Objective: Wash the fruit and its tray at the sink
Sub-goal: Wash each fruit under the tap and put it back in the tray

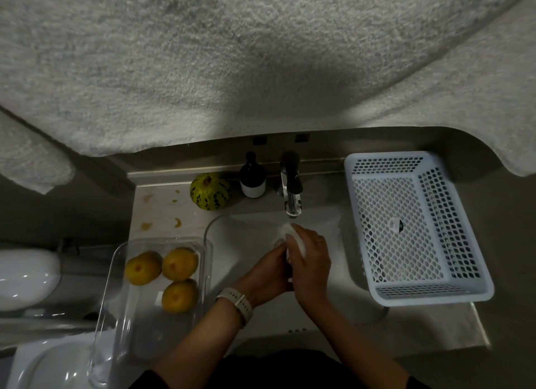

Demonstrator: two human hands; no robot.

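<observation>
Three fruits (171, 275) unwashed in tray (116, 272) left of grip. Both hands, left (268, 272) and right (311, 261), clasped round something pale under tap (291, 191); likely fruit, unclear. Tray unwashed, basket (417, 229) right.

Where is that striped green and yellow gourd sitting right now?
In the head view, the striped gourd sits on the counter at the back left of the sink, right beside the dark bottle and behind the clear tray.
</observation>
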